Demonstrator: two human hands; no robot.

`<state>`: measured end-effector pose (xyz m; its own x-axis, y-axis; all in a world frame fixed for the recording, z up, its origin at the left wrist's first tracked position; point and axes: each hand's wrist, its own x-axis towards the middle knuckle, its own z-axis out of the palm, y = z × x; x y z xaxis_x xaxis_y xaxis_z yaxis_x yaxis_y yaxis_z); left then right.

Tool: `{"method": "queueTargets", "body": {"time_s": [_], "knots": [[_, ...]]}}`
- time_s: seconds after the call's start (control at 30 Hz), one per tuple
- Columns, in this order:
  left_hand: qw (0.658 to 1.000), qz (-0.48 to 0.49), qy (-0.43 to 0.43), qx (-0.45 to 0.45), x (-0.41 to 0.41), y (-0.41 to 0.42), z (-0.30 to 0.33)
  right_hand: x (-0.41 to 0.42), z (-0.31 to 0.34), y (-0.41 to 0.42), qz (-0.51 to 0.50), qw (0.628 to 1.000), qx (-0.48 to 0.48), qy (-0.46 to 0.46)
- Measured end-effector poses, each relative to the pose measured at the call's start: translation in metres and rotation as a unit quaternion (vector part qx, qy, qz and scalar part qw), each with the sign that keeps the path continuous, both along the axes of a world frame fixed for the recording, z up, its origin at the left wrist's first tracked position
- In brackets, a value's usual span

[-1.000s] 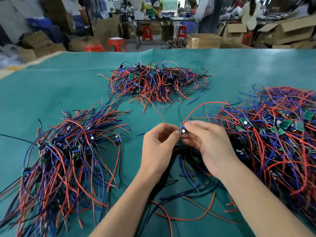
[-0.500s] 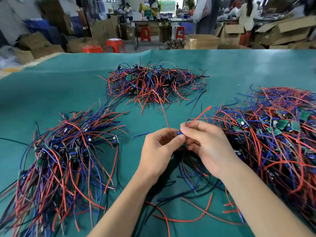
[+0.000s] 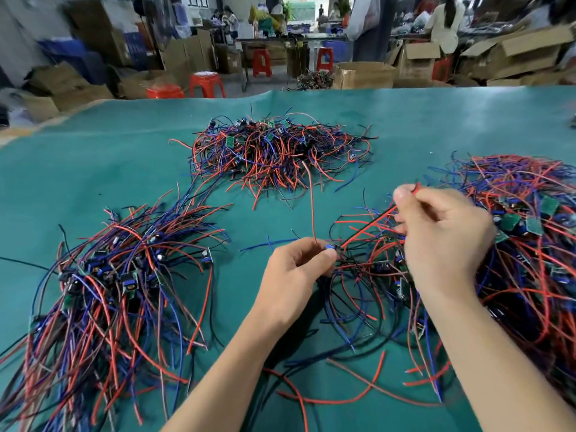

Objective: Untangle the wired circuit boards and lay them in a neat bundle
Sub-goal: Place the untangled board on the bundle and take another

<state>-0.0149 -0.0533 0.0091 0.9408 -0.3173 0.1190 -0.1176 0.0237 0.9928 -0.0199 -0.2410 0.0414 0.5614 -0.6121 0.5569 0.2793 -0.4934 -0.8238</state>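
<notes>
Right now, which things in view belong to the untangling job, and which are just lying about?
Job:
left hand pinching a small circuit board
right hand pulling a red wire
tangled pile on the right
sorted bundle on the left
far pile

Lying about:
green table cover
cardboard boxes
red stools

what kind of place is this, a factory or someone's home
Most likely a small factory or assembly workshop, not a home: heaps of wired circuit boards lie on a big green work table, with open cardboard boxes and red plastic stools on the floor behind.
</notes>
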Motion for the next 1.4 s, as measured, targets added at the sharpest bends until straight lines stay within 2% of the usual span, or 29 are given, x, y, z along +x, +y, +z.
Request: {"method": "queueTargets", "body": {"time_s": [0.13, 0.2, 0.23, 0.3, 0.37, 0.43, 0.53, 0.67, 0.87, 0.97, 1.07, 1.17, 1.23, 1.3, 1.37, 1.4], "knots": [[0.998, 0.048, 0.012, -0.037, 0.002, 0.001, 0.001, -0.004, 0.018, -0.017, -0.041, 0.981, 0.134, -0.136], [0.994, 0.091, 0.018, -0.065, 0.003, 0.001, 0.002, -0.005, 0.018, -0.012, -0.037, 0.978, 0.148, -0.141], [0.991, 0.108, 0.018, -0.072, 0.004, 0.000, 0.002, -0.006, 0.016, -0.003, -0.008, 0.983, 0.145, -0.109], [0.990, 0.121, 0.011, -0.069, 0.004, 0.000, 0.001, -0.005, 0.006, 0.023, 0.098, 0.990, 0.092, 0.035], [0.993, 0.107, -0.014, -0.043, 0.005, 0.000, 0.000, -0.008, -0.007, 0.046, 0.201, 0.963, 0.002, 0.182], [0.996, 0.077, -0.042, -0.015, 0.005, 0.001, 0.000, -0.009, -0.014, 0.058, 0.249, 0.944, -0.024, 0.215], [0.998, 0.045, -0.044, -0.014, 0.001, 0.002, 0.004, -0.007, -0.016, 0.054, 0.260, 0.948, 0.026, 0.184], [0.996, 0.087, -0.023, 0.001, 0.001, 0.001, 0.004, -0.009, -0.014, 0.053, 0.259, 0.951, 0.036, 0.165], [0.993, 0.102, 0.031, -0.057, -0.001, -0.002, 0.007, -0.007, -0.009, 0.049, 0.180, 0.979, 0.067, 0.073], [0.991, 0.098, 0.041, -0.075, 0.000, -0.001, 0.007, -0.009, 0.006, 0.038, 0.129, 0.984, 0.124, 0.026], [0.996, 0.091, 0.006, -0.014, 0.001, -0.001, 0.003, -0.017, 0.035, 0.011, 0.083, 0.980, 0.178, -0.030], [0.995, 0.074, -0.038, 0.047, 0.001, -0.003, -0.001, -0.028, 0.070, -0.029, 0.099, 0.967, 0.227, -0.059], [0.997, 0.067, -0.036, 0.034, 0.000, -0.003, -0.002, -0.033, 0.099, -0.058, 0.129, 0.973, 0.187, 0.033], [0.997, 0.070, -0.033, 0.025, -0.001, -0.003, 0.000, -0.034, 0.120, -0.089, 0.093, 0.967, 0.040, 0.236], [0.996, 0.074, -0.036, 0.033, -0.001, -0.004, 0.001, -0.034, 0.132, -0.105, 0.006, 0.903, -0.166, 0.396], [0.995, 0.078, -0.040, 0.044, -0.002, -0.004, 0.001, -0.034, 0.134, -0.110, -0.031, 0.869, -0.232, 0.436]]}}
